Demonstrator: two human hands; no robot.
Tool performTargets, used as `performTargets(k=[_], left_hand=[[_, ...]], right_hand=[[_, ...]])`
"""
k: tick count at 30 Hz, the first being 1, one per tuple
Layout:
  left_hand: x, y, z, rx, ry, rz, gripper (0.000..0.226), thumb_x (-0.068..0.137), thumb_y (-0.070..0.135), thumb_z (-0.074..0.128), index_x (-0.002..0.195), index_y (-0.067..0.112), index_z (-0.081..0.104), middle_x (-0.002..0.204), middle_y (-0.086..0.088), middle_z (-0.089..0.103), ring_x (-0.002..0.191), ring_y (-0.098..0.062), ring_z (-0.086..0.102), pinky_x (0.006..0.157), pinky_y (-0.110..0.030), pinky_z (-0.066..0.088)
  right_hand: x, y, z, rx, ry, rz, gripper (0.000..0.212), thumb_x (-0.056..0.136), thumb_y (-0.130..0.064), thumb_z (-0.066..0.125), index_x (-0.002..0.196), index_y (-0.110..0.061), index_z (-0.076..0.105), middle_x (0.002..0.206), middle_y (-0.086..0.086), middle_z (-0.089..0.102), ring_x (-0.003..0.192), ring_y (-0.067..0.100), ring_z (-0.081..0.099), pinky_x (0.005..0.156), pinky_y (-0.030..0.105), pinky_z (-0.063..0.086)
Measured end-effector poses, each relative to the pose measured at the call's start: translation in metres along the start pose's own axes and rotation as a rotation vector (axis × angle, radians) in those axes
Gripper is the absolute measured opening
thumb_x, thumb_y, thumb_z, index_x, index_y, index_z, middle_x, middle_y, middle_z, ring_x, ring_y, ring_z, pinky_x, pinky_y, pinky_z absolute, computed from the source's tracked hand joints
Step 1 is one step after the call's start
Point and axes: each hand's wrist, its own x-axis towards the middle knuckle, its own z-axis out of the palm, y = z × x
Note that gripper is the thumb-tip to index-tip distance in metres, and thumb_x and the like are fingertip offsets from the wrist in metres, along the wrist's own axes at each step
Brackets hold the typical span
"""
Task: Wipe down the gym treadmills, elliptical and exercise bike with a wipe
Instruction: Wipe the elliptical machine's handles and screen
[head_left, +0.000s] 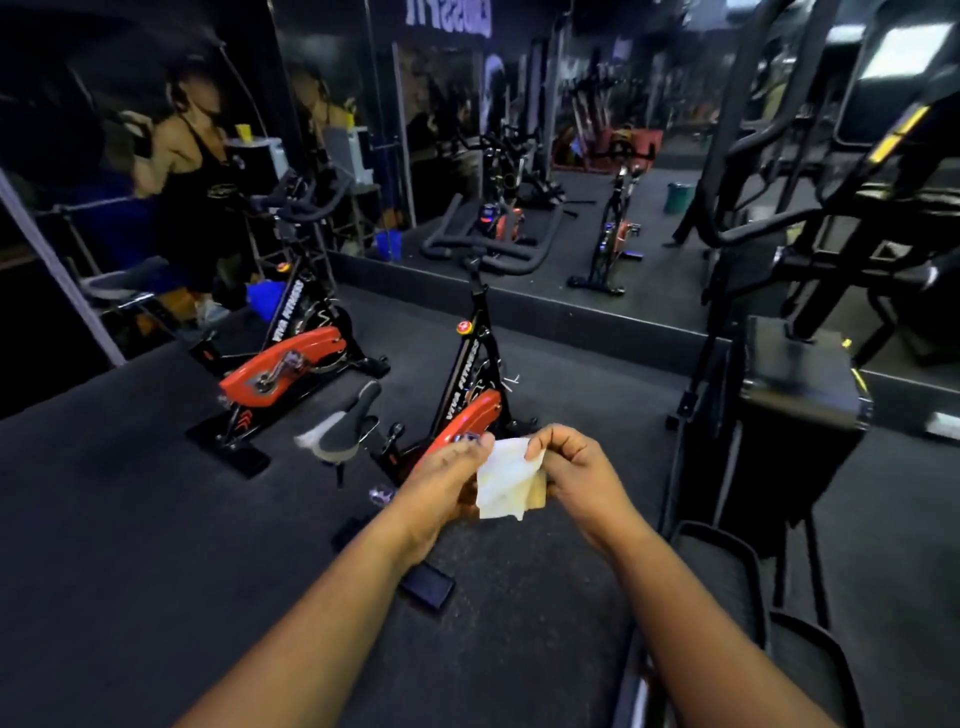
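A white wipe (506, 478) is pinched at its upper corners by the left hand (447, 480) and the right hand (576, 470), and it hangs between them. Just beyond the wipe, slightly to the left-hand side, the nearer exercise bike (467, 374) stands with its frame pointing away. Two bikes are counted, the second (283, 358) further left of the wipe, and one elliptical (810, 291) to its right.

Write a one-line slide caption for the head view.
Both hands, left hand and right hand, pinch a white wipe above a red-and-black exercise bike.
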Motion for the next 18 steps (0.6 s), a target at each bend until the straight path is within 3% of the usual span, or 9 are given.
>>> performTargets(k=[3, 6, 9, 12, 16, 18], left_hand=[[0.052, 0.0, -0.007, 0.035, -0.004, 0.065, 0.016, 0.099, 0.015, 0.066, 0.109, 0.003, 0.07, 0.102, -0.018, 0.076, 0.078, -0.017, 0.07, 0.065, -0.027, 0.056], [0.106, 0.004, -0.018, 0.044, -0.028, 0.115, 0.009, 0.098, 0.007, 0.065, 0.105, 0.003, 0.07, 0.095, -0.011, 0.077, 0.076, -0.012, 0.071, 0.061, -0.024, 0.055], [0.157, 0.015, -0.022, 0.081, -0.13, 0.155, 0.007, 0.1, 0.006, 0.061, 0.101, 0.006, 0.068, 0.089, -0.003, 0.074, 0.077, -0.012, 0.067, 0.065, -0.024, 0.053], [0.199, 0.028, -0.019, 0.116, -0.223, 0.184, 0.009, 0.101, 0.01, 0.059, 0.096, 0.012, 0.067, 0.087, -0.002, 0.073, 0.08, -0.014, 0.065, 0.071, -0.027, 0.051], [0.238, 0.036, -0.004, 0.074, -0.302, 0.145, 0.015, 0.1, 0.017, 0.059, 0.088, 0.019, 0.067, 0.086, -0.008, 0.071, 0.081, -0.024, 0.063, 0.074, -0.041, 0.049], [0.257, 0.039, 0.007, 0.059, -0.321, 0.112, 0.018, 0.101, 0.017, 0.055, 0.087, 0.019, 0.065, 0.084, -0.01, 0.068, 0.079, -0.026, 0.062, 0.071, -0.041, 0.049]], right_hand=[[0.032, 0.008, -0.004, -0.006, 0.104, -0.019, 0.028, 0.092, 0.015, 0.047, 0.087, -0.008, 0.063, 0.092, 0.013, 0.069, 0.064, 0.016, 0.059, 0.051, 0.026, 0.045], [0.061, 0.015, -0.001, 0.048, 0.307, 0.015, 0.024, 0.094, 0.01, 0.046, 0.1, -0.008, 0.061, 0.094, 0.007, 0.068, 0.079, 0.022, 0.063, 0.065, 0.04, 0.052], [0.084, 0.024, 0.004, 0.033, 0.538, 0.084, 0.006, 0.099, -0.016, 0.058, 0.094, -0.016, 0.061, 0.092, 0.004, 0.07, 0.082, 0.017, 0.066, 0.068, 0.04, 0.054], [0.1, 0.031, 0.008, -0.3, 0.584, 0.054, 0.031, 0.093, -0.045, 0.069, 0.083, -0.016, 0.067, 0.081, -0.004, 0.07, 0.075, 0.007, 0.062, 0.071, 0.032, 0.05], [0.121, 0.024, 0.002, -0.329, 0.602, 0.093, 0.023, 0.089, -0.032, 0.077, 0.075, -0.018, 0.064, 0.064, -0.014, 0.064, 0.06, -0.006, 0.055, 0.061, 0.014, 0.042], [0.132, 0.024, -0.012, -0.309, 0.624, 0.094, 0.019, 0.088, -0.027, 0.079, 0.079, -0.015, 0.067, 0.067, -0.011, 0.066, 0.062, -0.003, 0.057, 0.061, 0.015, 0.043]])
